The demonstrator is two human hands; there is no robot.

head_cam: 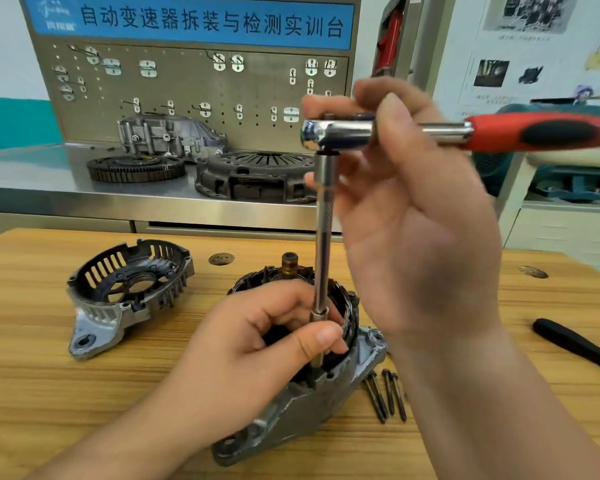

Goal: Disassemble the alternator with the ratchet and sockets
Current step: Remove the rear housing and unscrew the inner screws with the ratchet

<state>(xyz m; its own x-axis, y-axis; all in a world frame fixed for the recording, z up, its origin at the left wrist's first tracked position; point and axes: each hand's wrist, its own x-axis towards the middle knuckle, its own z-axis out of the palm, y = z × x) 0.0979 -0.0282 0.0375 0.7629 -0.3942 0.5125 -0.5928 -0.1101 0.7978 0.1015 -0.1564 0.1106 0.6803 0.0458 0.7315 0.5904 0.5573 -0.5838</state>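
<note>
The alternator body (326, 393), with its copper stator windings exposed, stands on the wooden table (32, 375). A ratchet (336, 133) with a red and black handle is held level above it, and a long extension bar (324, 237) runs straight down from its head into the housing. My right hand (413, 209) grips the ratchet head, fingers curled over the top. My left hand (257, 344) pinches the socket end of the extension bar low against the windings. The removed rear cover (125, 299) lies to the left.
Three long bolts (387, 396) lie right of the alternator. A black tool handle (575, 344) rests at the table's right side. Behind the table, a steel bench carries a clutch pressure plate (253, 176), a flywheel (136, 168) and a housing below a pegboard.
</note>
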